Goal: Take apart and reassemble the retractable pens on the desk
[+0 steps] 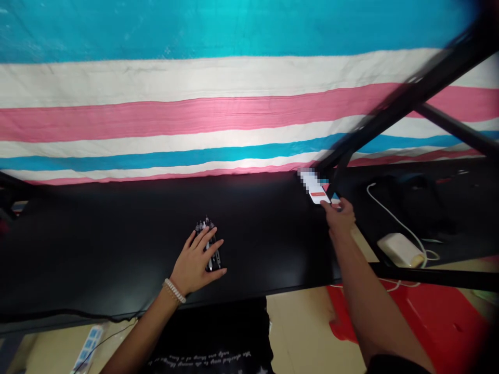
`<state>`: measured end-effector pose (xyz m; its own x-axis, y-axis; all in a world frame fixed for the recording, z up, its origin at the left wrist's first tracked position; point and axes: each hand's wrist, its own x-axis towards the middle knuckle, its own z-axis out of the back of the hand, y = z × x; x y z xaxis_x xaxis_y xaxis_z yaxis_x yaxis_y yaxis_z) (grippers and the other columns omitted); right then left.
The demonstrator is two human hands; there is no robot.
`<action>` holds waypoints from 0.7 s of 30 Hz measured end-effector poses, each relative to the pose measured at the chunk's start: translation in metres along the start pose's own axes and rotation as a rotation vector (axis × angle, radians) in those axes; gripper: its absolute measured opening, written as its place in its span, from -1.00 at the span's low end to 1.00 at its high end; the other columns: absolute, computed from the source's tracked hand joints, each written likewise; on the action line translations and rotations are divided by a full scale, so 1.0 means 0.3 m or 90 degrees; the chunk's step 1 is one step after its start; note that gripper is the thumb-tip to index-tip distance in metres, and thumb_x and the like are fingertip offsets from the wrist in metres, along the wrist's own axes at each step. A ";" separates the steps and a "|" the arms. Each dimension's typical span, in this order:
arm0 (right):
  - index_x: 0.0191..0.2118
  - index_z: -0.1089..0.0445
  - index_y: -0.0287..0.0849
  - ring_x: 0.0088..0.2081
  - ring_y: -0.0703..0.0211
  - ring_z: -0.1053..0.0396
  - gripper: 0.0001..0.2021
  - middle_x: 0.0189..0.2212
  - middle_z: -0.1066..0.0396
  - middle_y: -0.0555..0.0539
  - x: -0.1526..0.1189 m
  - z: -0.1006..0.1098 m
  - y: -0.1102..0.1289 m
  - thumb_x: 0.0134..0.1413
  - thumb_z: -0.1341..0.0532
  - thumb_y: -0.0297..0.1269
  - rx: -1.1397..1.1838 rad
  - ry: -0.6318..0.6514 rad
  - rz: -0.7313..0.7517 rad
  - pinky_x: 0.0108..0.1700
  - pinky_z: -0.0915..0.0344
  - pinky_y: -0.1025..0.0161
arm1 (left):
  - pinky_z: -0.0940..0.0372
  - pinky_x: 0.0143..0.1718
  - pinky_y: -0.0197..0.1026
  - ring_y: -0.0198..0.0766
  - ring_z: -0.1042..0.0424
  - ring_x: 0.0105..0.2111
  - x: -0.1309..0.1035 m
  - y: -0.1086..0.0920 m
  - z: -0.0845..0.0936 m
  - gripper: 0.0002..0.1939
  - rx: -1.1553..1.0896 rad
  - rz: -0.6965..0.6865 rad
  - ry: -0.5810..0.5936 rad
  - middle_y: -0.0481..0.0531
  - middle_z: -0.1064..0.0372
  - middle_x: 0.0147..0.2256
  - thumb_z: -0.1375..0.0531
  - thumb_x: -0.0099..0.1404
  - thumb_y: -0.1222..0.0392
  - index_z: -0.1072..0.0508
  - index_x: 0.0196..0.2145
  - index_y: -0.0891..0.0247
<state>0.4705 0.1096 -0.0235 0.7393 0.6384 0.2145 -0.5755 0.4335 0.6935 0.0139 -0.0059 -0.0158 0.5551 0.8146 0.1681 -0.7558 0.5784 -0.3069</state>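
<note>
My left hand [192, 264] lies flat over a small bunch of pens [217, 255] on the black table [257, 228]. Its fingers are spread apart and cover part of the pens; several pen tips and clips show between and beyond them. A pale beaded bracelet [174, 291] circles that wrist. Off to the right, my right hand [341, 218] grips the lower end of a smartphone [319, 198] by the table's right end. The phone's screen is lit, white with an orange bar, and its upper part is pixelated.
A striped sheet [234, 117] hangs behind the table. Black metal bars [390, 114] slant across the right. Beyond them sit a white charger-like block [401, 250] and cable on another dark surface. Below are a red stool [440, 322] and a power strip [89, 345].
</note>
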 end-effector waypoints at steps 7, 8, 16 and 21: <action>-0.01 -0.36 -0.21 0.09 -0.21 -0.26 -0.55 -0.01 -0.35 -0.28 -0.522 -0.037 0.137 0.04 -0.25 -0.06 0.045 0.066 0.191 0.19 -0.12 -0.24 | 0.04 0.36 0.26 0.11 0.00 0.40 -0.003 0.003 -0.010 -0.24 -0.016 -0.004 -0.006 0.19 -0.01 0.40 -0.20 0.29 -0.28 -0.27 0.30 0.18; -0.03 -0.36 -0.19 0.03 -0.16 -0.29 -0.62 -0.04 -0.36 -0.26 -0.617 -0.046 0.178 0.10 -0.22 -0.07 0.080 0.125 0.233 0.13 -0.20 -0.20 | 0.05 0.37 0.26 0.11 0.00 0.40 -0.004 0.005 -0.012 -0.21 -0.017 -0.004 -0.006 0.20 -0.01 0.40 -0.20 0.29 -0.29 -0.24 0.31 0.21; 0.07 -0.33 -0.10 0.03 -0.02 -0.35 -0.66 -0.01 -0.35 -0.18 -1.052 -0.085 0.457 0.17 -0.14 -0.43 0.202 0.464 0.279 0.14 -0.34 -0.04 | 0.10 0.40 0.16 0.04 0.05 0.42 -0.008 0.010 -0.015 -0.15 -0.026 0.015 -0.010 0.26 0.00 0.40 -0.18 0.24 0.18 0.02 0.41 0.39; 0.06 -0.35 -0.14 -0.06 0.01 -0.41 -0.67 -0.08 -0.35 -0.17 -1.040 -0.063 0.456 0.19 -0.10 -0.47 0.189 0.513 0.291 0.06 -0.41 0.02 | 0.04 0.37 0.17 0.04 0.07 0.43 -0.012 0.021 -0.020 -0.02 -0.047 0.022 -0.018 0.31 0.04 0.41 -0.16 0.19 0.26 0.24 0.45 0.42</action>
<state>0.1544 -0.0182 -0.0085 -0.0585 0.9972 0.0476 -0.5542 -0.0721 0.8293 0.0093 -0.0055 -0.0239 0.5184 0.8353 0.1829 -0.7458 0.5463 -0.3812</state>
